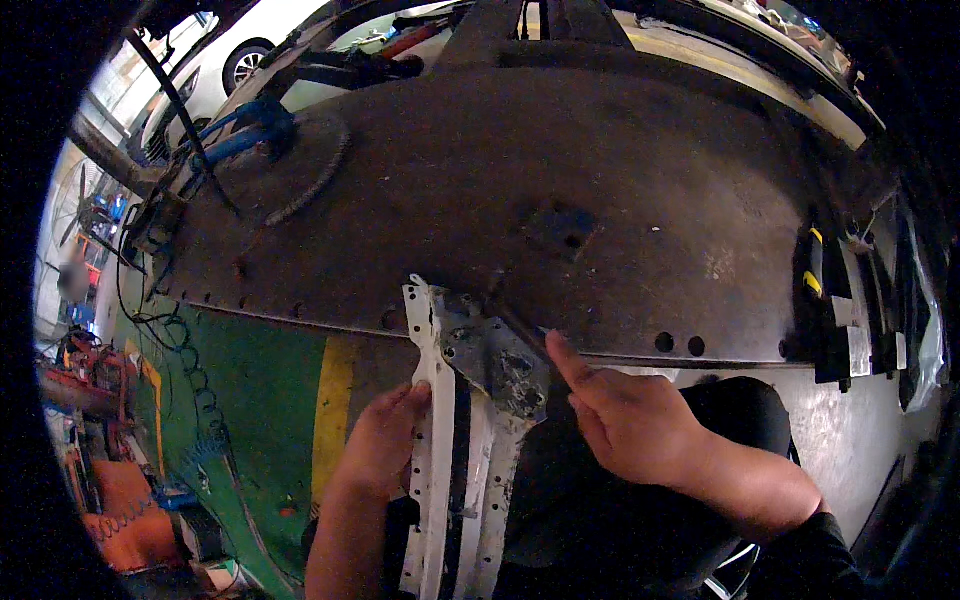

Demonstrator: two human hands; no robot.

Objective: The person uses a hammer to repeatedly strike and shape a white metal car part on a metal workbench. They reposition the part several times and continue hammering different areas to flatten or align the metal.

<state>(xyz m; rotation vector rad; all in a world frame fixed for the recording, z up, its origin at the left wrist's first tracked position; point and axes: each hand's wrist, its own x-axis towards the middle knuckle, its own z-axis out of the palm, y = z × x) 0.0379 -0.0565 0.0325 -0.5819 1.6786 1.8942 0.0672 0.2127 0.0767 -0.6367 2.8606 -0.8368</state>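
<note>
A long white sheet-metal car body part (430, 470), with rows of holes along its flanges, slopes up from my lap to the table's near edge. A scuffed grey metal bracket plate (515, 375) sits at its far end. My left hand (385, 440) is closed on the part's left flange, fingertips partly hidden behind it. In my right hand (635, 415) is a dark, narrow bar-shaped tool (525, 328), the index finger stretched along it. Its far end lies just beyond the bracket plate, over the table edge; its exact kind is too dark to make out.
A broad dark steel table (430, 190) with holes along its near edge spreads ahead. A blue clamp-like device (250, 135) and a curved hose (325, 175) are at its far left. Dark panels (850, 310) stand at the right. A coiled air hose (195, 370) hangs left.
</note>
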